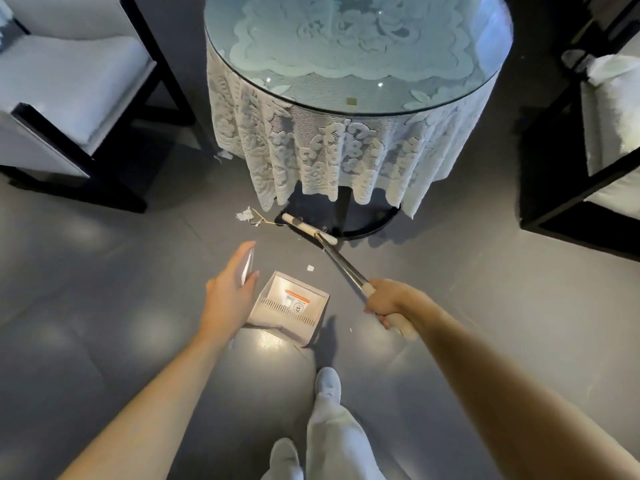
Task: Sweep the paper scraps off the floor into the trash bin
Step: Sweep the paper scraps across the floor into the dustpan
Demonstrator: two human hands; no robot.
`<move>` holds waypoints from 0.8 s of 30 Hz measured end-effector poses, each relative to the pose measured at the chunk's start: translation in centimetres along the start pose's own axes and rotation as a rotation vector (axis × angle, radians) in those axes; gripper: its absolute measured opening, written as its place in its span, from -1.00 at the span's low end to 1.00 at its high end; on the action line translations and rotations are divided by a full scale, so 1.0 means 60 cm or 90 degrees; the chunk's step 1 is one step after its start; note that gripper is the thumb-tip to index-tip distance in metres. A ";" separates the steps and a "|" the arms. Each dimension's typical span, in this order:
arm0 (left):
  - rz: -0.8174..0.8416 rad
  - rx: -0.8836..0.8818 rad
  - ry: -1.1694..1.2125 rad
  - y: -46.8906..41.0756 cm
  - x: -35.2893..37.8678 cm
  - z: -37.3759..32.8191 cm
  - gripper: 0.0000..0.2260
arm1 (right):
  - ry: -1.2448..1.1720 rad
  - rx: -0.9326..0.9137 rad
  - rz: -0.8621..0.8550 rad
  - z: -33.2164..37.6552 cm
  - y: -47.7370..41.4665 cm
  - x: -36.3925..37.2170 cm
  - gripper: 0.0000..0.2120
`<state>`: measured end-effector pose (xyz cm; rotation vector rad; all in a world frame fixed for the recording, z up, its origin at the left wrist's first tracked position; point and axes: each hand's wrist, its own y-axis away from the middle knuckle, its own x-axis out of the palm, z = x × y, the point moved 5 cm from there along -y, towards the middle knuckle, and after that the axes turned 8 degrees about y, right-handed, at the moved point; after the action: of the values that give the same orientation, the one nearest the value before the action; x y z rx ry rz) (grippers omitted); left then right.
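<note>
1. Your right hand (388,303) has its fingers clamped round the broom (343,265). Your left hand (230,289) pinches the dustpan handle (248,266) between thumb and fingers.
2. The main paper scraps (244,214) lie on the floor (104,271), just left of the broom head (309,228), by the desk (346,161) base. No trash bin is in view.
3. Risk: a loose stroke could push scraps under the lace cloth, or flick them past the dustpan (289,303), which sits well short of them.
4. Count: one broom, one dustpan, two chairs, and at least four scraps.
</note>
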<state>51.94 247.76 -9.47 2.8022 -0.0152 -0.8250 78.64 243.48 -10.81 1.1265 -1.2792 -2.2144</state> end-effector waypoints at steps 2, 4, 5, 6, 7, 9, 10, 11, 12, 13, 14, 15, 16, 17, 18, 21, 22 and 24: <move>-0.006 0.001 0.000 -0.033 0.006 -0.012 -0.60 | -0.033 0.012 0.068 -0.007 -0.024 0.011 -0.78; -0.010 -0.014 0.009 -0.063 0.009 -0.019 -0.60 | -0.084 0.026 0.118 -0.012 -0.028 0.021 -0.72; -0.012 -0.024 0.011 -0.074 0.010 -0.019 -0.60 | -0.089 0.025 0.148 -0.015 -0.027 0.028 -0.65; -0.014 -0.030 0.015 -0.082 0.009 -0.019 -0.60 | -0.085 0.027 0.182 -0.019 -0.020 0.035 -0.61; -0.018 -0.034 0.023 -0.086 0.009 -0.019 -0.61 | -0.085 0.031 0.208 -0.023 -0.010 0.039 -0.64; -0.023 -0.024 0.027 -0.092 0.007 -0.023 -0.61 | -0.139 0.060 0.259 -0.030 0.016 0.036 -0.82; -0.025 -0.019 0.025 -0.095 0.005 -0.022 -0.61 | -0.190 0.078 0.277 -0.035 0.028 0.028 -0.84; -0.025 -0.017 0.020 -0.097 0.002 -0.021 -0.61 | -0.237 0.086 0.293 -0.037 0.041 0.017 -0.81; -0.023 -0.014 0.012 -0.099 -0.002 -0.019 -0.61 | -0.274 0.078 0.301 -0.035 0.051 0.003 -0.77; -0.021 -0.010 0.003 -0.100 -0.007 -0.017 -0.61 | -0.302 0.068 0.302 -0.031 0.061 -0.012 -0.75; -0.019 -0.005 -0.006 -0.099 -0.013 -0.015 -0.61 | -0.320 0.054 0.303 -0.026 0.067 -0.026 -0.74; -0.019 -0.001 -0.016 -0.099 -0.019 -0.013 -0.61 | -0.326 0.040 0.300 -0.021 0.071 -0.038 -0.74; -0.019 -0.001 -0.024 -0.098 -0.025 -0.009 -0.61 | -0.322 0.026 0.303 -0.012 0.075 -0.047 -0.75; -0.020 -0.001 -0.029 -0.097 -0.032 -0.007 -0.61 | -0.302 0.010 0.299 -0.001 0.078 -0.053 -0.77; -0.023 0.001 -0.031 -0.095 -0.040 -0.005 -0.60 | -0.272 -0.006 0.293 0.013 0.080 -0.057 -0.81; -0.051 0.018 -0.043 -0.098 -0.073 -0.001 -0.60 | -0.270 -0.024 0.288 0.052 0.079 -0.056 -0.83; -0.063 0.022 -0.043 -0.099 -0.086 0.001 -0.61 | -0.272 -0.040 0.271 0.064 0.072 -0.055 -0.82; -0.085 0.023 -0.032 -0.105 -0.113 0.004 -0.61 | -0.251 -0.091 0.211 0.096 0.057 -0.057 -0.80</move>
<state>45.79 254.37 -7.40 2.8402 0.1510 -0.9340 76.04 247.09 -4.76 0.3978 -1.3122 -2.2890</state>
